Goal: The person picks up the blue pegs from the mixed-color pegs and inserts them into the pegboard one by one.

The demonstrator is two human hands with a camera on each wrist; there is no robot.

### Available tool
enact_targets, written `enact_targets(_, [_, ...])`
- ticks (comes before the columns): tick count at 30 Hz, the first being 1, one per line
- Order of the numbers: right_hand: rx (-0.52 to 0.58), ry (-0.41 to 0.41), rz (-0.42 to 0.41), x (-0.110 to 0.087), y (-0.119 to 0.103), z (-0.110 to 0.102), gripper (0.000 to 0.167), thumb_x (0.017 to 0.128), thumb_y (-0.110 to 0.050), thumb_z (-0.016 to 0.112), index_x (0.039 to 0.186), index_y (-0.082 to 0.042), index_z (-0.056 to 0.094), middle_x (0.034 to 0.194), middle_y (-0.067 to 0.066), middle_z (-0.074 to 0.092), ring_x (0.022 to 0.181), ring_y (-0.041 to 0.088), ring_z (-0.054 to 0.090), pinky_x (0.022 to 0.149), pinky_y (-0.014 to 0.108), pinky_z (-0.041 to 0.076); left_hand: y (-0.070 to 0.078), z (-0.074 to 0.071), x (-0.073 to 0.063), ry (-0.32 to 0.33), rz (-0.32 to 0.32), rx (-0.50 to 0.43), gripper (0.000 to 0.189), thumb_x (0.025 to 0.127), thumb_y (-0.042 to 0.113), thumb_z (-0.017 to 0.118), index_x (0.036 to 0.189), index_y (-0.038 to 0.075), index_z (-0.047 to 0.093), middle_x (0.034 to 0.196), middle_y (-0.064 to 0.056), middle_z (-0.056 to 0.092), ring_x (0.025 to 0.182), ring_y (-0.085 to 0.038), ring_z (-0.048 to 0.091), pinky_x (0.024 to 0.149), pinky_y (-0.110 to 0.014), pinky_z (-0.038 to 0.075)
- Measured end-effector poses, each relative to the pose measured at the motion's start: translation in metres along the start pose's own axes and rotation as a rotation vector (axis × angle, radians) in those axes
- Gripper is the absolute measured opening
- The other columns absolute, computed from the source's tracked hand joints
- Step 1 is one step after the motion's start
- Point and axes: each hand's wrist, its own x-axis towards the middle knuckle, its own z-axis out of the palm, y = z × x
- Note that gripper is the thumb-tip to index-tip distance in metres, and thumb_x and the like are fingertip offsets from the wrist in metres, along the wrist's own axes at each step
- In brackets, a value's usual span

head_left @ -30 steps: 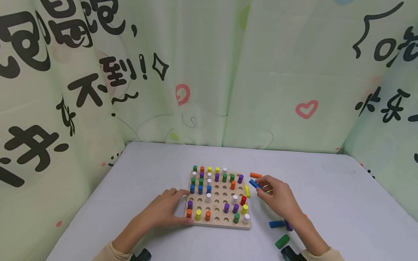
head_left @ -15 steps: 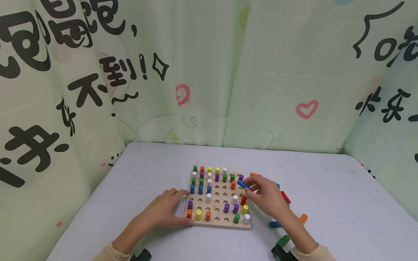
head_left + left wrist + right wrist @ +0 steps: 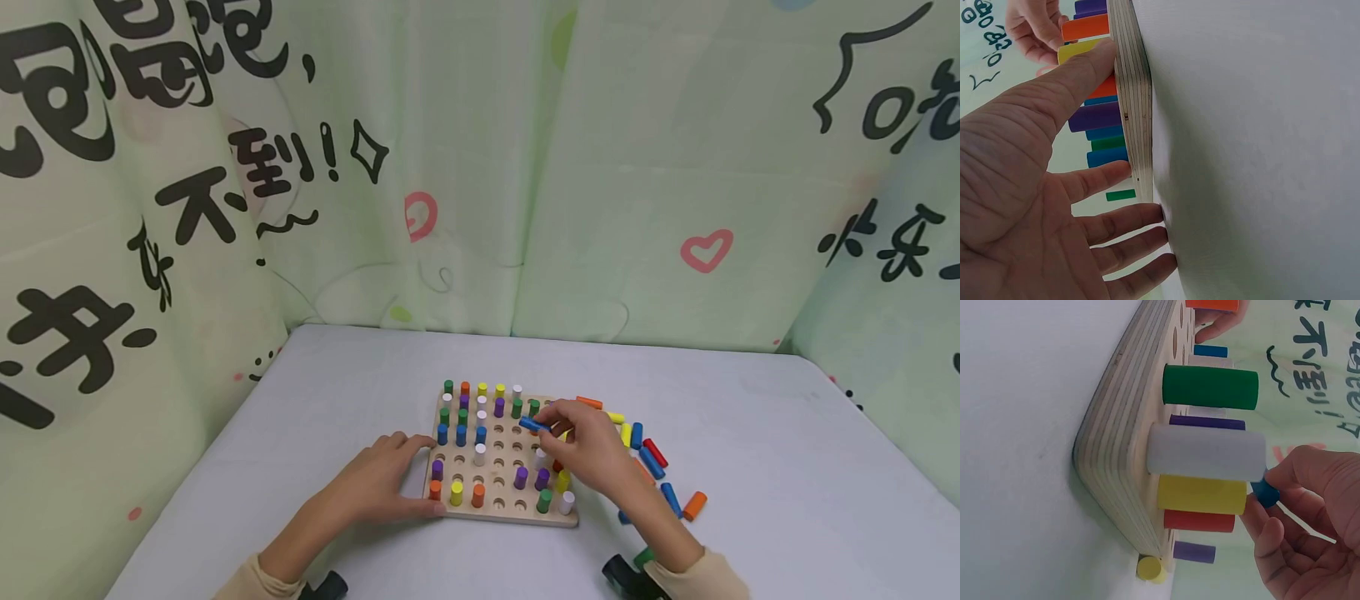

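- Pinches blue peg [image 3: 533, 425] in right hand [image 3: 585, 442], over right half of wooden pegboard [image 3: 508, 516].
- Points it leftward, with long axis well off upright.
- Spreads left hand [image 3: 381, 479] against left edge, farther off.

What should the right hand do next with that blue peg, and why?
Probably tip the blue peg upright and lower it into an open hole: the right hand pinches it over the board at a slant, nearby holes stand unfilled, and the left hand touches the board's left edge.
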Motion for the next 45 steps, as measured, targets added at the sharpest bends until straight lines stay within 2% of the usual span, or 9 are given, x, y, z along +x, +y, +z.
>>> enact_targets(23, [0.016, -0.020, -0.084, 0.009, -0.010, 0.020, 0.006, 0.091, -0.007, 0.077, 0.096, -0.011, 0.076, 0.087, -0.005, 0.065, 0.078, 0.010, 0.056, 0.067, 0.020, 0.050, 0.000, 0.000, 0.001, -0.001, 0.003, -0.001, 0.087, 0.071, 0.064, 0.085, 0.140, 0.017, 0.057, 0.129, -0.015, 0.061, 0.114, -0.031, 0.057, 0.099, -0.058, 0.050])
enact_targets(34, [0.020, -0.058, -0.140, 0.016, -0.010, 0.029, 0.008, 0.093, -0.009, 0.075, 0.100, -0.007, 0.076, 0.088, -0.002, 0.067, 0.077, 0.011, 0.055, 0.067, 0.020, 0.050, 0.000, -0.001, 0.000, -0.001, -0.003, -0.002, 0.087, 0.071, 0.064, 0.085, 0.140, 0.019, 0.057, 0.129, -0.014, 0.061, 0.114, -0.030, 0.057, 0.099, -0.058, 0.050])
enact_targets(45, [0.009, -0.053, -0.122, 0.019, -0.016, 0.033, 0.010, 0.091, -0.008, 0.077, 0.101, -0.006, 0.076, 0.090, -0.002, 0.069, 0.081, 0.010, 0.059, 0.070, 0.020, 0.052, 0.001, -0.001, 0.000, -0.006, -0.005, 0.001, 0.087, 0.071, 0.064, 0.085, 0.140, 0.019, 0.057, 0.127, -0.013, 0.061, 0.112, -0.030, 0.057, 0.098, -0.057, 0.051])
